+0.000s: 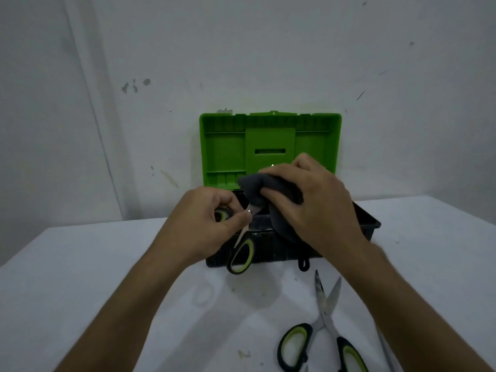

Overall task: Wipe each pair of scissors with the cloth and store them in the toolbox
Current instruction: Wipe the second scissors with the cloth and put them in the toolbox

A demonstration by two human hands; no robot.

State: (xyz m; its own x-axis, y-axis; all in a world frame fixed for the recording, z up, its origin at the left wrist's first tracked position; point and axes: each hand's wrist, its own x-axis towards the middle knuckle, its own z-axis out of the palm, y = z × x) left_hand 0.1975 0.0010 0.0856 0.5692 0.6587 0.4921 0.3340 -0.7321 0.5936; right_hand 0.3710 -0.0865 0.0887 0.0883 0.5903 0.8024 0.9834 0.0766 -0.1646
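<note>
My left hand (204, 218) grips a pair of scissors (241, 253) with black and lime-green handles, held above the front of the toolbox. Their blades run up into a dark grey cloth (257, 187), which my right hand (311, 200) holds wrapped around them. The toolbox (373, 221) is black with a green lid (228, 146) standing open against the wall. A second pair of scissors (322, 331) lies with its blades spread on the table at the lower right, its blades looking soiled.
The white table (94, 277) carries the toolbox at its back edge, close to the grey wall. A thin metal blade (386, 350) shows beside my right forearm, mostly hidden. A black latch (303, 264) hangs from the toolbox front.
</note>
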